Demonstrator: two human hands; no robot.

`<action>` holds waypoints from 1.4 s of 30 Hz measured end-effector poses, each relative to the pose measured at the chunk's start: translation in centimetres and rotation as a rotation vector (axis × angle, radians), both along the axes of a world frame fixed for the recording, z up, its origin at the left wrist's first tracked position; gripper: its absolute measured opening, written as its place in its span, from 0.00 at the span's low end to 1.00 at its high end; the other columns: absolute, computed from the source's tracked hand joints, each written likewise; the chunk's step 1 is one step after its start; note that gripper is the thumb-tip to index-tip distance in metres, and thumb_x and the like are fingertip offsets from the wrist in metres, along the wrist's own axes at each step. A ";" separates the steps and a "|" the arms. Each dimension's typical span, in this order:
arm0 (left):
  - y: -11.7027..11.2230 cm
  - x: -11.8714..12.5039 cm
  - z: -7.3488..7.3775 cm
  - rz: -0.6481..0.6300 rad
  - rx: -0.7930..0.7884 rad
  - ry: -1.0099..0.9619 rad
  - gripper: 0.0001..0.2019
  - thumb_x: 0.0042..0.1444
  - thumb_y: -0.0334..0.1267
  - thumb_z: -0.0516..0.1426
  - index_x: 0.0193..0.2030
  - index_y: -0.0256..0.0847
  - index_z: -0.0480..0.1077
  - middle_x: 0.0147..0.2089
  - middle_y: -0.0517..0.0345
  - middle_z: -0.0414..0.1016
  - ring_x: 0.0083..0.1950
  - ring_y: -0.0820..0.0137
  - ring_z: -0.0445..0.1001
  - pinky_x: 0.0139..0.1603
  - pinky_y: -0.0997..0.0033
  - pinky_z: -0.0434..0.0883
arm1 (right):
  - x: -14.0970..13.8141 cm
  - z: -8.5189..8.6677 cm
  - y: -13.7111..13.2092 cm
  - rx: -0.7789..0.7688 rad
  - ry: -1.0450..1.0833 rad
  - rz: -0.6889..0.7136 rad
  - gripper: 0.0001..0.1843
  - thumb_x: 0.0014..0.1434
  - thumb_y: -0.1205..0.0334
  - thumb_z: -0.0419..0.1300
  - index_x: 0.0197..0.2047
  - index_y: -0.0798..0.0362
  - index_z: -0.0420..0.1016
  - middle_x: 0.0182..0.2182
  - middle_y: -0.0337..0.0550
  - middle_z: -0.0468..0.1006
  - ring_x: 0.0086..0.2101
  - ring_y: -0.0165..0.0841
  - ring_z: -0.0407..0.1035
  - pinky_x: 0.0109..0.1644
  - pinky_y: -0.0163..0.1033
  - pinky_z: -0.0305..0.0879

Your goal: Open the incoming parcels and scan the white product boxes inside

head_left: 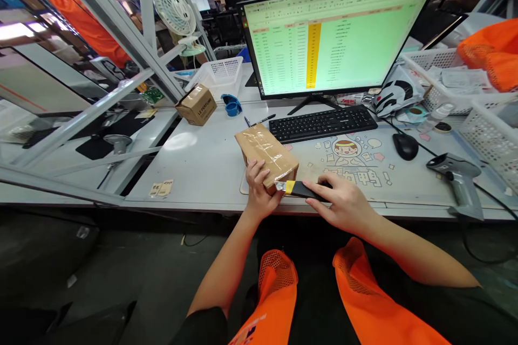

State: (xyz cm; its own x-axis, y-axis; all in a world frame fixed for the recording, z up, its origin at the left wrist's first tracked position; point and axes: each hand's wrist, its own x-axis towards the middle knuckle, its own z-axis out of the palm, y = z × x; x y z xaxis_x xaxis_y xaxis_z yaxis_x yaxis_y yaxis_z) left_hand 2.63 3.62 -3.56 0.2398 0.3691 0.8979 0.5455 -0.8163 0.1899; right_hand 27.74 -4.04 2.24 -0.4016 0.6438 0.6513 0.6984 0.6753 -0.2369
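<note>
A small brown cardboard box (265, 154), sealed with clear tape, lies on the desk mat (356, 172) near the desk's front edge. My left hand (259, 186) grips the near end of the box and holds it down. My right hand (343, 202) holds a black and yellow utility knife (301, 188), its blade tip touching the near right corner of the box.
A keyboard (322, 122), a mouse (405, 146) and a monitor (340, 32) stand behind the box. A barcode scanner (459, 177) lies at right, near white baskets (485, 135). At left sit a second small carton (196, 104), a blue tape roll (232, 105) and a fan (178, 16).
</note>
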 end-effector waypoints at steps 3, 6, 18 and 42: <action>0.2 -0.1 -0.2 -0.015 -0.001 0.002 0.31 0.60 0.42 0.62 0.66 0.41 0.55 0.68 0.34 0.59 0.75 0.49 0.54 0.73 0.35 0.55 | -0.2 -0.3 -0.3 -0.026 -0.027 0.000 0.22 0.80 0.52 0.52 0.62 0.57 0.78 0.43 0.50 0.70 0.38 0.41 0.67 0.42 0.45 0.64; 0.2 0.1 -0.2 -0.006 -0.003 0.012 0.31 0.59 0.39 0.63 0.65 0.41 0.55 0.68 0.35 0.58 0.75 0.48 0.53 0.73 0.34 0.55 | -0.5 -0.4 -0.6 -0.022 -0.027 -0.034 0.22 0.80 0.52 0.52 0.62 0.57 0.78 0.43 0.50 0.70 0.38 0.41 0.67 0.41 0.44 0.64; -0.9 0.0 0.4 0.099 0.042 0.044 0.25 0.59 0.40 0.66 0.57 0.42 0.58 0.58 0.43 0.67 0.66 0.54 0.65 0.65 0.43 0.68 | 3.4 0.5 1.4 0.015 -0.166 -0.243 0.24 0.79 0.49 0.50 0.61 0.51 0.81 0.43 0.51 0.72 0.38 0.42 0.68 0.41 0.43 0.61; -1.8 -3.5 4.1 0.151 -0.360 0.152 0.30 0.53 0.51 0.69 0.60 0.42 0.73 0.58 0.44 0.63 0.57 0.57 0.73 0.58 0.56 0.75 | 4.9 4.5 -2.6 -0.132 0.063 -0.050 0.20 0.79 0.52 0.55 0.67 0.49 0.74 0.49 0.45 0.74 0.44 0.38 0.72 0.46 0.41 0.68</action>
